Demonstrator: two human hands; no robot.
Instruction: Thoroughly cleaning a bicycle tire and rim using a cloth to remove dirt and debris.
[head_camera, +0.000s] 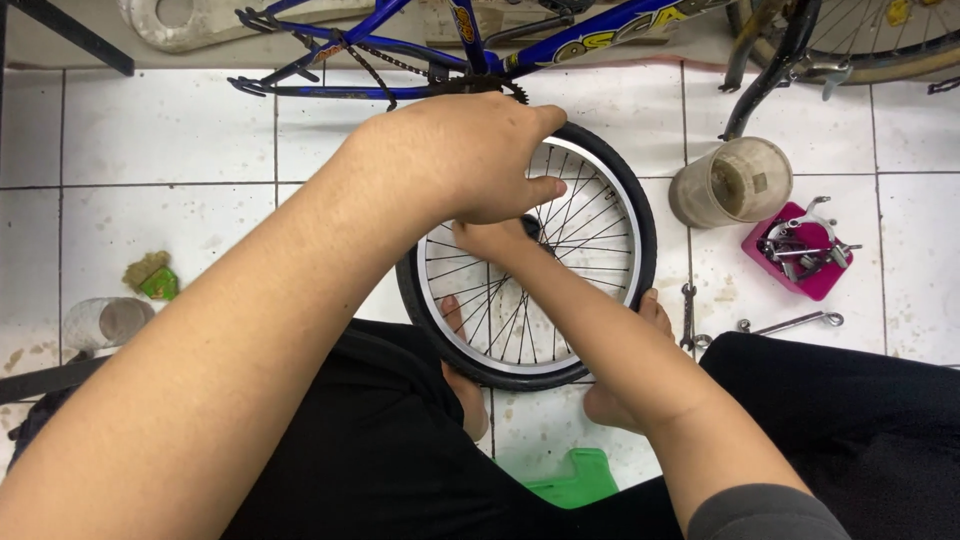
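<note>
White floor tiles (170, 130), stained in places, carried all the work. A small spoked bicycle wheel (600, 215) with its black tyre lay flat on the floor, braced between the person's bare feet (615, 400). The left hand (465, 155) was curled over the hub area, fingers bent, covering it; the right hand (495, 238) reached under it to the hub, and whether it gripped anything could not be told. A blue bicycle frame (480, 50) with chain lay just beyond the wheel. To the right stood a dirty plastic cup (730, 182), a pink tray of brake parts (805, 250) and spanners (795, 322). In my judgement, sound practice calls for keeping the wheel steady between the feet and the hub turned squarely.
</note>
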